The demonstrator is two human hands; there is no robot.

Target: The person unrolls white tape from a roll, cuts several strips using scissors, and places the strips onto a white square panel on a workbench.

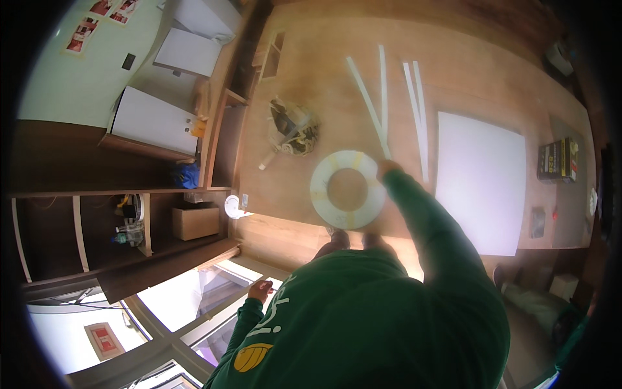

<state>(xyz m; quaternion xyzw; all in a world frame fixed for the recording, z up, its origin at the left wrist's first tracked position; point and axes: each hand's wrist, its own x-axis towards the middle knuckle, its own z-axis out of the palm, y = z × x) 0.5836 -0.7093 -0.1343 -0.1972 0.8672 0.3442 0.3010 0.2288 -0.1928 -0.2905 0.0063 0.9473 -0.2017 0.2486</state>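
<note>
A wide white ring (319, 194) with yellowish tape patches lies flat near the front edge of the wooden table (304, 84). Against the ring's right edge is my right hand (387, 167), its fingers closed at the near end of a white strip (367, 97). A second white strip (383, 84) runs beside it, and the two meet close to that hand. My left hand (261, 290) hangs low by my side, away from the table, with its fingers curled. Whatever it may hold is too small to make out.
Two more narrow strips (415, 110) lie right of centre, next to a large white sheet (481, 181). A bundle of cords and scraps (293, 128) sits at the left. A dark box (557, 161) stands far right. Shelves (110, 227) with a cardboard box (196, 222) are at left.
</note>
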